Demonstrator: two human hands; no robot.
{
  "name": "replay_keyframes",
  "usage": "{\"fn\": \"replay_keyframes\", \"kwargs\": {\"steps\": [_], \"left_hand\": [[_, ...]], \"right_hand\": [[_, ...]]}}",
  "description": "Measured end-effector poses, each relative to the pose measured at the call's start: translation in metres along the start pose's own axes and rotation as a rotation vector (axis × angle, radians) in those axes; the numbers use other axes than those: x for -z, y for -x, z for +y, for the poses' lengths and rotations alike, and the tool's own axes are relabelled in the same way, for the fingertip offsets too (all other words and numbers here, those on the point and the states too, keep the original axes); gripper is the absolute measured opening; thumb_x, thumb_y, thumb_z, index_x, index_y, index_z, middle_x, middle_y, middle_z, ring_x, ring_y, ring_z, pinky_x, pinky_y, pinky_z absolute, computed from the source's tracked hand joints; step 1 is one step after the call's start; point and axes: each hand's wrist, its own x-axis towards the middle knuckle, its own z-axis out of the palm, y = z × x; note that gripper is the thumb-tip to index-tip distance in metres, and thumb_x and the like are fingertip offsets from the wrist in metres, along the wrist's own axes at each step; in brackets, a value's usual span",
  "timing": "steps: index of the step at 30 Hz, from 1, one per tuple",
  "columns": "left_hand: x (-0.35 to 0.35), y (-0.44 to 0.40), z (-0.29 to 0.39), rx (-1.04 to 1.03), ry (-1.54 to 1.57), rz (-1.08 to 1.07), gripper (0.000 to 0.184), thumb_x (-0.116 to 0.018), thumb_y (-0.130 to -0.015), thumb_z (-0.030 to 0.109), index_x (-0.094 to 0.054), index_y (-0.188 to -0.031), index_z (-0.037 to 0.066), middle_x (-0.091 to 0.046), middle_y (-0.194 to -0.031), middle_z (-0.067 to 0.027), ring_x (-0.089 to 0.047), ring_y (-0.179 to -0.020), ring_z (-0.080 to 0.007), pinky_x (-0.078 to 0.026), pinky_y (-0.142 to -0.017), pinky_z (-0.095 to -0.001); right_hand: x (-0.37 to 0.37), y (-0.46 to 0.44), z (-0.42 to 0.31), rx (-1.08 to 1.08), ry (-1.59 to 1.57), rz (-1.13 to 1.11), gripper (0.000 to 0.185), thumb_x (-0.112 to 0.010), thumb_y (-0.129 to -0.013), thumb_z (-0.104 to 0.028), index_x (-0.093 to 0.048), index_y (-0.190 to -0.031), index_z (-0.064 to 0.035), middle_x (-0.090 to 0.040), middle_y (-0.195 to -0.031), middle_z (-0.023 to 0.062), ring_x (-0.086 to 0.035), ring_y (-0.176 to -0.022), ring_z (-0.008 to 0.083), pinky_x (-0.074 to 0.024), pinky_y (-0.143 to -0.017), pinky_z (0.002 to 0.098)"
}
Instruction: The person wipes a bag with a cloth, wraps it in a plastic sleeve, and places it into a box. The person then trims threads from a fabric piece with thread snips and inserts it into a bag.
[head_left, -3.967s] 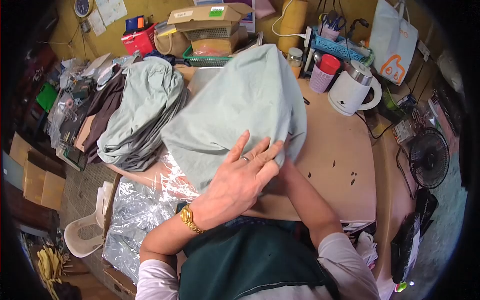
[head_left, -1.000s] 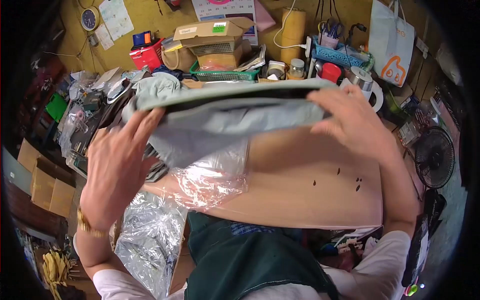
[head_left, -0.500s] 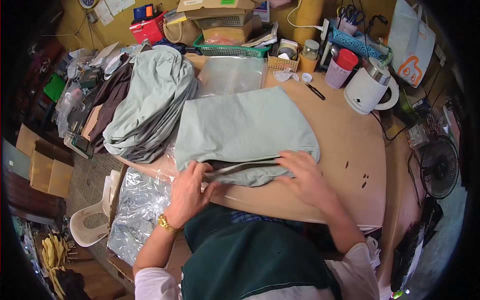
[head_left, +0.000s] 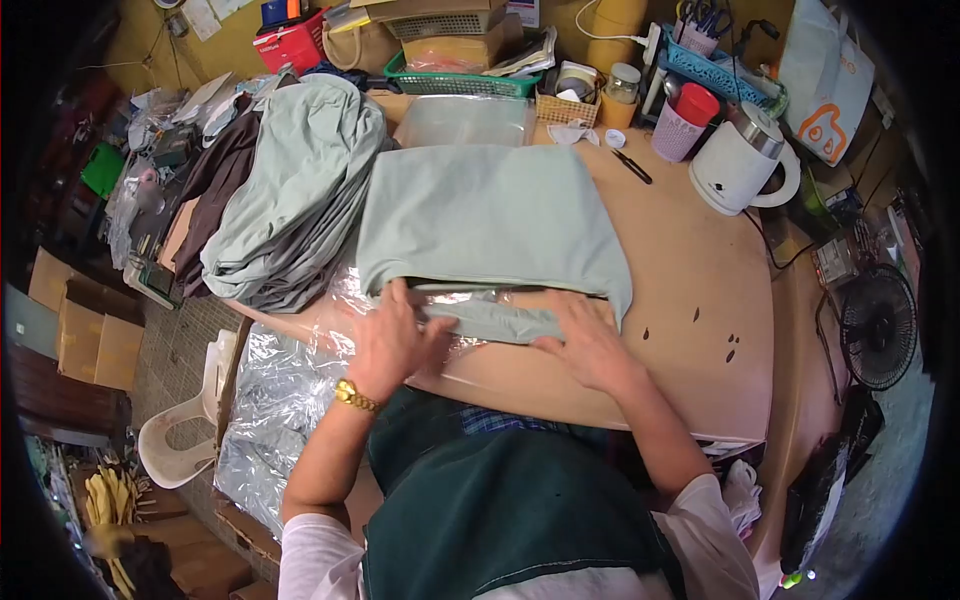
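A folded pale green cloth (head_left: 490, 215) lies flat on the table, its near edge gaping over a narrow lower strip of the same fabric. My left hand (head_left: 388, 342) touches the near left corner, fingertips at the edge and thumb stretched out over the strip. At the near right, my right hand (head_left: 592, 345) rests on the strip with fingers extended and thumb apart, slightly blurred. Neither hand visibly pinches the fabric. Clear plastic shows through the gap and sticks out at the left. To the left is a heap of pale green and dark brown cloth (head_left: 300, 190).
Behind the cloth lies a stack of clear plastic bags (head_left: 465, 120). Small black scissors (head_left: 632, 167), a white kettle (head_left: 735, 165) and a pink cup (head_left: 676, 138) stand or lie on the right of the table (head_left: 690, 260). A box of plastic wrap (head_left: 270, 400) sits below left.
The cloth's near edge has moved away from me and now lies flatter and straighter. Both hands have shifted slightly away from me; the right has moved a little left.
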Motion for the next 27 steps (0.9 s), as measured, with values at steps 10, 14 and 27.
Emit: {"fn": "replay_keyframes", "kwargs": {"steps": [10, 14, 27], "left_hand": [[0.025, 0.033, 0.027, -0.356, 0.374, 0.267, 0.028, -0.068, -0.086, 0.018, -0.057, -0.11, 0.008, -0.067, -0.082, -0.0132, -0.065, -0.07, -0.0344, -0.049, -0.058, -0.0421], [0.009, 0.033, 0.009, -0.073, 0.139, 0.329, 0.02, -0.072, -0.079, 0.011, -0.06, -0.095, 0.006, -0.06, -0.076, -0.0111, -0.061, -0.069, -0.0334, -0.047, -0.06, -0.0407], [0.001, 0.045, 0.049, -0.244, 0.444, 0.175, 0.015, -0.07, -0.08, 0.006, -0.055, -0.078, 0.004, -0.057, -0.066, -0.0137, -0.058, -0.056, -0.0306, -0.044, -0.051, -0.0377]], "right_hand": [[0.022, 0.01, 0.024, -0.099, 0.014, 0.29, 0.046, -0.063, -0.089, -0.035, -0.057, -0.115, 0.0025, -0.055, -0.114, 0.0192, -0.053, -0.108, 0.0397, -0.0437, -0.091, 0.0479], [0.018, 0.01, 0.013, 0.001, -0.194, 0.491, 0.029, -0.064, -0.089, -0.018, -0.06, -0.111, 0.0002, -0.061, -0.11, 0.0182, -0.059, -0.102, 0.0369, -0.0479, -0.085, 0.0407], [-0.048, -0.004, -0.057, 0.089, -1.069, 0.174, 0.026, -0.07, -0.079, -0.004, -0.054, -0.099, 0.0013, -0.07, -0.087, 0.0149, -0.07, -0.082, 0.023, -0.0538, -0.072, 0.0323]]}}
